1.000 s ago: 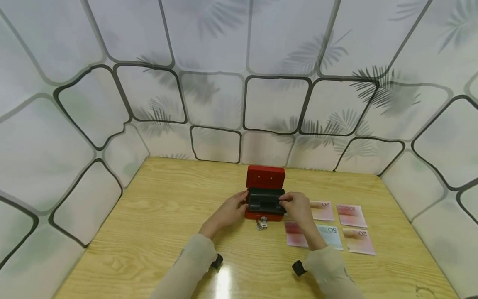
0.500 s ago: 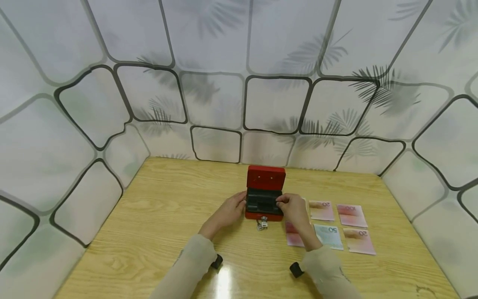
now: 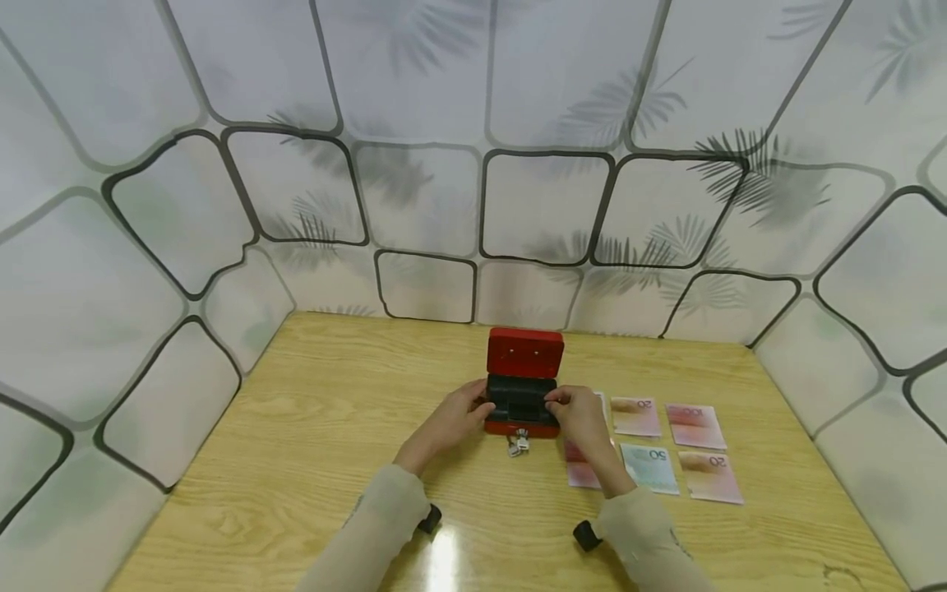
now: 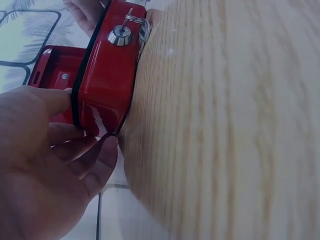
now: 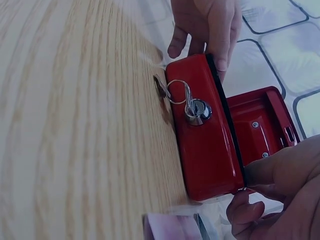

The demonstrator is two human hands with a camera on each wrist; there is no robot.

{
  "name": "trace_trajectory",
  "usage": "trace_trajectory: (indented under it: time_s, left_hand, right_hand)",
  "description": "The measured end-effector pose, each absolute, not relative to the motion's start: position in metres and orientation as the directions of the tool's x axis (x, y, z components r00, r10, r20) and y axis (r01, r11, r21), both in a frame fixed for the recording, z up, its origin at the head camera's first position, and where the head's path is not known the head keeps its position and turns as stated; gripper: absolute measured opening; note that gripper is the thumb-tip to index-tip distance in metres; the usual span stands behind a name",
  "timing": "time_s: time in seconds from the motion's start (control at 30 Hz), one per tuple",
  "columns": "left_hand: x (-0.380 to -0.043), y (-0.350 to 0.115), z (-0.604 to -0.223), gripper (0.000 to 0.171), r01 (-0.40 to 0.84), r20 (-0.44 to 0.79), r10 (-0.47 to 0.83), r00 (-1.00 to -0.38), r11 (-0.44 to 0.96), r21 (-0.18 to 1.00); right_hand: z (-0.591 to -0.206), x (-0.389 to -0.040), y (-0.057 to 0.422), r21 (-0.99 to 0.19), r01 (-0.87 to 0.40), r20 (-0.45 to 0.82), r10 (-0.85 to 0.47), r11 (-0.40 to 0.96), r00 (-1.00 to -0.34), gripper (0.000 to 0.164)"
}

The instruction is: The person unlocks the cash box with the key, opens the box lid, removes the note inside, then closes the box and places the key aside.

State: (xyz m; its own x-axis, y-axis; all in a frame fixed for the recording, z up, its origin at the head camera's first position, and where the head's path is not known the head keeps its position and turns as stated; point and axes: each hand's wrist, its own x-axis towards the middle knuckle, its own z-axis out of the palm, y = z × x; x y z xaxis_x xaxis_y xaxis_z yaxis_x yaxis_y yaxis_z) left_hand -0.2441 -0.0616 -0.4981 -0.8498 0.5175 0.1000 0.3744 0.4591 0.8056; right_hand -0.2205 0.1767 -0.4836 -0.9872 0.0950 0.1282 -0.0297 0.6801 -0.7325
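A red cash box (image 3: 524,429) stands on the table with its lid (image 3: 524,352) raised. Inside sits a black coin tray (image 3: 523,388), its rim level with the box's top edge in both wrist views. My left hand (image 3: 459,415) holds the left end, thumb at the black rim and fingers against the box's end wall. At the other end, my right hand (image 3: 584,419) pinches the tray's rim between thumb and index finger (image 5: 241,202). A lock (image 4: 120,35) on the box's front carries a key, with a ring and another key (image 5: 161,87) hanging from it.
To the right lie several banknotes, among them a 50 note (image 3: 649,469), a 100 note (image 3: 695,426) and two 20 notes, one nearer (image 3: 711,477) and one farther (image 3: 636,417). My right forearm passes over part of them. A patterned cloth wall (image 3: 547,205) encloses the table's back and sides.
The black tray has gone down into the red box and shifted slightly left. My right hand moved left with it; my left hand has barely moved.
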Motion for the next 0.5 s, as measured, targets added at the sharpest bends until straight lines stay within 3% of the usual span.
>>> trace_trajectory:
  time_s: [0.5]
  left_hand:
    - [-0.2444,-0.0597,-0.4972,0.041,0.375,0.101,0.517,-0.85,0.458,0.806]
  right_hand:
    - [-0.4839,-0.2208,0.1789,-0.726,-0.019,0.105,0.083,0.687,-0.991,0.006]
